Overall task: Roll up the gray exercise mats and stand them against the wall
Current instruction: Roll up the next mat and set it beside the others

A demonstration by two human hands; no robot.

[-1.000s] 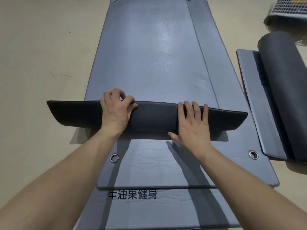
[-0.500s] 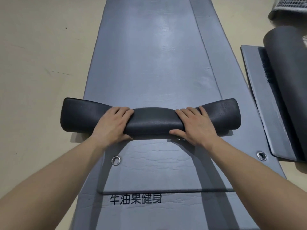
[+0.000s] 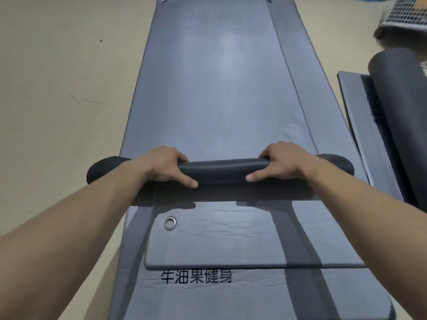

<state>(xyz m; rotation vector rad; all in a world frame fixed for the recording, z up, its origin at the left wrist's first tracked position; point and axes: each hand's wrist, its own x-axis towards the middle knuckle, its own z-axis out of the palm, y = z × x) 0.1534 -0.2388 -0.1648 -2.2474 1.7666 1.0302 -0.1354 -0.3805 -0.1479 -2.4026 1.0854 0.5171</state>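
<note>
A long gray exercise mat [image 3: 221, 93] lies flat on the floor and runs away from me. Its near end is wound into a tight dark roll [image 3: 221, 169] lying crosswise. My left hand [image 3: 165, 166] grips the roll left of its middle, fingers curled over the top and thumb underneath in front. My right hand [image 3: 283, 162] grips it the same way on the right. Beneath it lie a second gray mat [image 3: 231, 245] with a metal eyelet [image 3: 169, 223] and a third mat [image 3: 231, 299] printed with black characters.
At the right, another dark rolled mat [image 3: 402, 116] rests on a flat gray mat [image 3: 360, 125]. A wire mesh basket [image 3: 404, 12] stands at the top right corner. Beige floor [image 3: 64, 88] spreads out to the left.
The lifted mat end has been curled over into a tight roll and pushed a little farther away. Both hands went from lying flat on it to gripping around it.
</note>
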